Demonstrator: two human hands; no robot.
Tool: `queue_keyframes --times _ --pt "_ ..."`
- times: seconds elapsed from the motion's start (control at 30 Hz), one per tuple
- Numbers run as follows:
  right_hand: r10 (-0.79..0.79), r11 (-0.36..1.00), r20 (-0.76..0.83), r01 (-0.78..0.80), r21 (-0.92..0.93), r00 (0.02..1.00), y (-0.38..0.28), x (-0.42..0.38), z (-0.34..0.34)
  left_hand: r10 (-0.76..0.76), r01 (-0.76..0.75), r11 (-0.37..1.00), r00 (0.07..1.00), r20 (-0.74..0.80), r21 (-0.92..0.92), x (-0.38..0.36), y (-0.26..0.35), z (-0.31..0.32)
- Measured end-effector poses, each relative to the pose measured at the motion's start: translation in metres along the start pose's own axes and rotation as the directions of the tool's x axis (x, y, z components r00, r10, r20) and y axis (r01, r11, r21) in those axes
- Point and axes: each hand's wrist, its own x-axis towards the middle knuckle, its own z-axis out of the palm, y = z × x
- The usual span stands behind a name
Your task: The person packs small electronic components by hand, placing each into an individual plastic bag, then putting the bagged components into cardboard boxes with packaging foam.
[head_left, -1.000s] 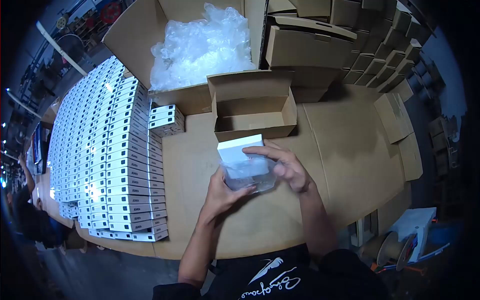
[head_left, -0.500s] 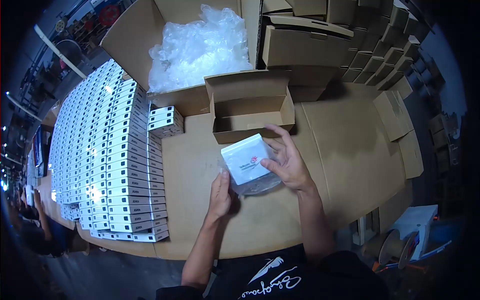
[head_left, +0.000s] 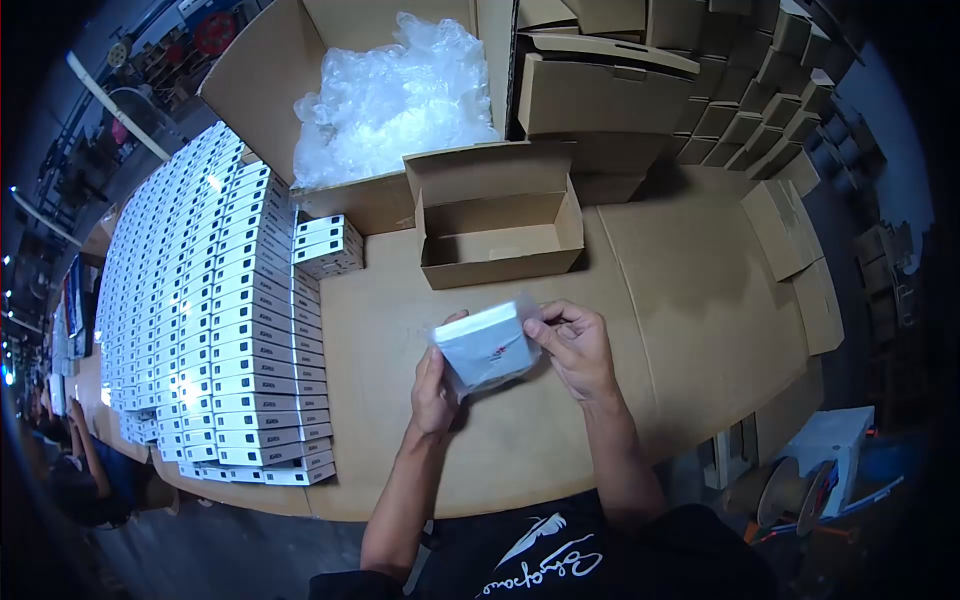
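A small white box [head_left: 482,345] with a red mark and small print sits inside a clear plastic bag [head_left: 497,382], tilted above the table. My left hand [head_left: 437,391] grips its left side, thumb along the near face. On the right, my right hand [head_left: 577,350] pinches the bag at the box's upper right corner between thumb and fingers. Just beyond both hands stands an open brown cardboard box [head_left: 503,268], its back flap raised and no item visible inside.
Tall stacks of small white boxes [head_left: 235,330] fill the table's left side, with a short stack [head_left: 328,246] beside them. A large carton [head_left: 262,85] of clear plastic bags [head_left: 395,100] stands behind. Folded brown boxes [head_left: 610,95] are piled at the back right.
The bagged white box has come lower and tilted differently. My right hand has moved down from above the box's edge and now pinches the bag at the corner.
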Motion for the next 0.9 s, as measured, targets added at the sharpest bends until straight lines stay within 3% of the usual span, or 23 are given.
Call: queue_keyframes --times 0.1,0.17,0.27,0.37,0.4,0.5,0.53,0.67,0.77,0.8,0.9 --pt "-0.137 0.99 0.055 0.136 0.026 0.989 0.005 0.0 -0.002 0.067 -0.072 0.993 0.996 0.052 0.097 0.0 0.007 -0.005" --pt "-0.126 0.991 0.025 0.125 0.046 0.992 0.01 0.0 -0.009 0.081 -0.093 0.984 0.993 0.085 0.153 0.003 0.015 -0.003" --pt "-0.179 0.981 0.031 0.176 0.088 0.983 0.013 -0.002 -0.008 0.028 -0.042 0.968 0.998 0.059 0.249 0.001 0.026 0.006" --pt "-0.205 0.976 0.037 0.202 0.08 0.978 0.01 -0.001 -0.003 0.127 -0.136 0.977 0.99 0.065 0.166 0.002 0.011 -0.001" --pt "-0.196 0.978 0.011 0.195 0.068 0.981 0.007 -0.003 0.002 0.142 -0.141 0.985 0.99 -0.003 0.096 0.0 0.011 0.003" --pt "-0.139 0.99 0.048 0.138 0.028 0.989 0.004 -0.004 0.0 0.144 -0.146 0.981 0.989 0.021 0.126 -0.002 0.01 -0.003" --pt "-0.128 0.992 0.034 0.128 -0.005 0.991 0.006 -0.006 0.0 0.103 -0.102 0.994 0.994 -0.04 0.048 -0.003 0.014 0.003" --pt "-0.159 0.984 0.073 0.165 -0.075 0.985 0.007 -0.004 -0.007 0.219 -0.216 0.969 0.975 -0.017 0.12 -0.004 0.0 -0.013" --pt "-0.253 0.965 0.127 0.241 0.098 0.959 -0.001 -0.003 -0.009 0.265 -0.255 0.96 0.961 -0.078 0.113 0.001 0.002 -0.01" --pt "-0.187 0.98 0.042 0.189 -0.066 0.982 -0.003 -0.002 -0.01 0.267 -0.254 0.958 0.959 -0.091 0.132 -0.002 0.007 -0.004" --pt "-0.249 0.968 0.109 0.246 0.043 0.962 -0.01 0.001 -0.005 0.273 -0.267 0.961 0.957 -0.101 0.072 0.0 0.006 0.003"
